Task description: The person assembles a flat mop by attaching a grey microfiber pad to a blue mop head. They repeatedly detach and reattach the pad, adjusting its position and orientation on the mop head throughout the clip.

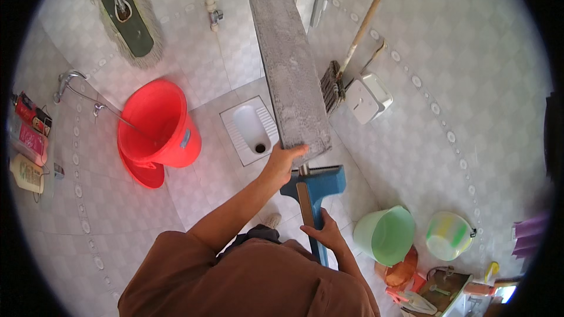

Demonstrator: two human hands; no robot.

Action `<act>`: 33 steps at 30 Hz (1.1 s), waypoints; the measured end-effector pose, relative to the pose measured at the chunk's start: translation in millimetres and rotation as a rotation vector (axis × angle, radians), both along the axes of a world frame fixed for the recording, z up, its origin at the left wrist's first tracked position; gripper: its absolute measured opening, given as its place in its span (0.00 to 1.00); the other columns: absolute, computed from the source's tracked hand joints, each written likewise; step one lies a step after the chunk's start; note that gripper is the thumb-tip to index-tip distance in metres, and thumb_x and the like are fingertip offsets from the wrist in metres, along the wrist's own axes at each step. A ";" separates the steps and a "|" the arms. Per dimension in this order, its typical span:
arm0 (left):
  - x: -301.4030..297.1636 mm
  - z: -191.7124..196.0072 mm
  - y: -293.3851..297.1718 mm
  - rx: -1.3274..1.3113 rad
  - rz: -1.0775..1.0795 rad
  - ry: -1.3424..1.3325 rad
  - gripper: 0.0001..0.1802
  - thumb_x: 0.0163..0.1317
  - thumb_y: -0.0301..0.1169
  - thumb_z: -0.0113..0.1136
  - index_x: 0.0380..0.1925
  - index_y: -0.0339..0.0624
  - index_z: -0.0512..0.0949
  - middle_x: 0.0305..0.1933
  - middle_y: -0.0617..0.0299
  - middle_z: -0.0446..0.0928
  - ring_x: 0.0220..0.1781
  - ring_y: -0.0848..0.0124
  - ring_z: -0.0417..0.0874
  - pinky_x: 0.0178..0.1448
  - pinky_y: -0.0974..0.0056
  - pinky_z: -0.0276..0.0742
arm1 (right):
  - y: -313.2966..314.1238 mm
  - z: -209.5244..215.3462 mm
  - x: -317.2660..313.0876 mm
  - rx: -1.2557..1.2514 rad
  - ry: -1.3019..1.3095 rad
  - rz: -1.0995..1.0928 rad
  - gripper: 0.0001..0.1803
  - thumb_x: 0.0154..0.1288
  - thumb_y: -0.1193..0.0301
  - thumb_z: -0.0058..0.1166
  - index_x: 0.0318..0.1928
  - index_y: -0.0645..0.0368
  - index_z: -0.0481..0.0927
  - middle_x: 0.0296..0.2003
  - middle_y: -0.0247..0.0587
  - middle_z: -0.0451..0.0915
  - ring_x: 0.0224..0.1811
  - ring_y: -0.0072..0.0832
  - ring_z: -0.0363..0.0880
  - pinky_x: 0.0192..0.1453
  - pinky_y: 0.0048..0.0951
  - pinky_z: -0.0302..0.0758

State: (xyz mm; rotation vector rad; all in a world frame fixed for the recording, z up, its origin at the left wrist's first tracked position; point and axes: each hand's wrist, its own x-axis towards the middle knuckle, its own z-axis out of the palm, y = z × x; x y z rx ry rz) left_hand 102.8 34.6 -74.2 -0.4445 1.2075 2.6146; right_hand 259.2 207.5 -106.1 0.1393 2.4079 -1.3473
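Note:
A long flat mop point(291, 64) with a worn grey pad slants up in front of me, pad side in view. My left hand point(288, 157) is closed on its near end, thumb over the pad's edge; the other fingers are mostly hidden. Just below is a blue T-shaped tool point(330, 183) like a squeegee or scraper, with a long blue handle and a tan strip alongside. Around that handle, lower down, my right hand point(328, 232) is closed. A short metal piece shows between mop and blue head; how they join is hidden.
A white squat toilet point(251, 126) is set in the tiled floor ahead. Left stands a red bucket point(187, 141); a green-backed mop point(126, 17) is beyond it. A wooden-handled mop point(333, 88) and white bin point(367, 98) are at the right wall. A green bucket point(367, 232) stands lower right.

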 end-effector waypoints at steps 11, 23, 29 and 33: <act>-11.8 -9.9 -13.2 -0.059 -0.086 -0.026 0.29 0.47 0.20 0.65 0.53 0.36 0.69 0.51 0.56 0.75 0.52 0.63 0.75 0.58 0.57 0.69 | 5.5 -27.3 23.4 -0.200 0.130 -0.163 0.25 0.66 0.57 0.51 0.51 0.66 0.70 0.25 0.44 0.79 0.26 0.28 0.80 0.33 0.30 0.75; -16.4 5.4 -26.7 -0.068 -0.376 0.156 0.35 0.49 0.22 0.65 0.59 0.34 0.64 0.56 0.56 0.72 0.59 0.64 0.70 0.65 0.62 0.63 | 14.5 -8.2 11.3 -0.287 -0.029 -0.080 0.30 0.53 0.59 0.64 0.49 0.68 0.70 0.28 0.43 0.78 0.30 0.29 0.79 0.36 0.31 0.76; -19.1 -4.0 -21.3 -0.079 -0.333 0.198 0.35 0.49 0.21 0.66 0.59 0.34 0.64 0.56 0.57 0.72 0.58 0.65 0.72 0.64 0.62 0.65 | -1.0 7.3 4.8 -0.053 0.104 -0.134 0.27 0.47 0.67 0.64 0.47 0.67 0.72 0.27 0.48 0.78 0.28 0.33 0.79 0.36 0.32 0.75; -22.5 -7.2 -18.0 -0.060 -0.312 0.223 0.35 0.49 0.21 0.67 0.58 0.35 0.64 0.55 0.58 0.72 0.55 0.66 0.74 0.63 0.62 0.67 | 0.7 -0.6 4.2 0.006 0.320 -0.143 0.25 0.45 0.71 0.63 0.46 0.66 0.74 0.27 0.48 0.77 0.28 0.32 0.76 0.35 0.32 0.73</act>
